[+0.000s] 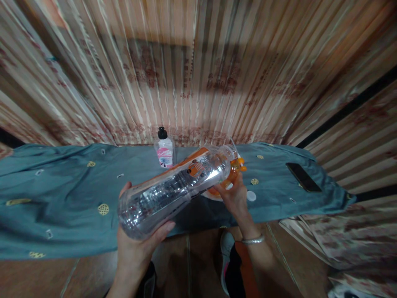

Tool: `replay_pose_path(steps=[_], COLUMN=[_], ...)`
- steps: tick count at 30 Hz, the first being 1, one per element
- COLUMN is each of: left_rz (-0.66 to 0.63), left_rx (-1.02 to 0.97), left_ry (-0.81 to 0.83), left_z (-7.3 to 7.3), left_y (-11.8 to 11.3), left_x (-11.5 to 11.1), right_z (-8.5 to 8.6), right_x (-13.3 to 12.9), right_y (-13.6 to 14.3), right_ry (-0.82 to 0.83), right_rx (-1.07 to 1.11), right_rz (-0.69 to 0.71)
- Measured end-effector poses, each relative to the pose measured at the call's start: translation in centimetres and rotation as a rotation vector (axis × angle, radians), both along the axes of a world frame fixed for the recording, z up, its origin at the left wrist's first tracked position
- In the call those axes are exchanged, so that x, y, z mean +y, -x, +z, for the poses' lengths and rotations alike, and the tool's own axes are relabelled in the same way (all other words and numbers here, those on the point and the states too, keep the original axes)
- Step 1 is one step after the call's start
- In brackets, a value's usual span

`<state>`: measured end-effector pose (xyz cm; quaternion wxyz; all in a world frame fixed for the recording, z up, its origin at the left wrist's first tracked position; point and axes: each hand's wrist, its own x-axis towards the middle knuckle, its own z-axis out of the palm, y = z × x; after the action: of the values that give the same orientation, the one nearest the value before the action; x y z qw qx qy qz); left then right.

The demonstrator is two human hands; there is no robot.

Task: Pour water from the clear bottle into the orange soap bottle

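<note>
A clear bottle (173,190) is clasped by the left hand (136,248), an orange container (235,168) by the right hand (234,198), fingers curled.

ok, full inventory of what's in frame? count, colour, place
Large bottle: 1, clear with orange print, tilted between both hands
Orange item: 1, orange, at right hand by the large bottle's neck; mostly hidden
Small bottle: 1, clear, black top, pink label, upright near cloth's back edge
White disc: 1, white, on cloth, beside right hand
Phone: 1, black, cloth's right end
Cloth: 1, teal with yellow motifs, under phone
Curtain: count unclear, beige-brown, behind
Floor: 1, brown tile, below
Bracelet: 1, silver, right wrist
Shoes: 2, right one greyish, bottom
Left hand: 1, bare, around large bottle's base
Right hand: 1, bare, near its neck
</note>
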<state>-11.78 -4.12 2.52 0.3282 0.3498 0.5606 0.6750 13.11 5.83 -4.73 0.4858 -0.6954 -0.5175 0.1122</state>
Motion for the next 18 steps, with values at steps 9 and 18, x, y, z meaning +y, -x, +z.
replay_pose_path(steps=[9, 18], left_rz=[-0.039, -0.034], left_rx=[0.048, 0.025], left_ry=[0.011, -0.005], left_z=[0.02, -0.44], left_y=[0.18, -0.26], left_x=[0.10, 0.26], right_z=[0.00, -0.02], right_x=[-0.07, -0.10], right_y=[-0.17, -0.60], right_ry=[0.024, 0.050], right_rx=[0.003, -0.009], right_rz=[0.002, 0.000])
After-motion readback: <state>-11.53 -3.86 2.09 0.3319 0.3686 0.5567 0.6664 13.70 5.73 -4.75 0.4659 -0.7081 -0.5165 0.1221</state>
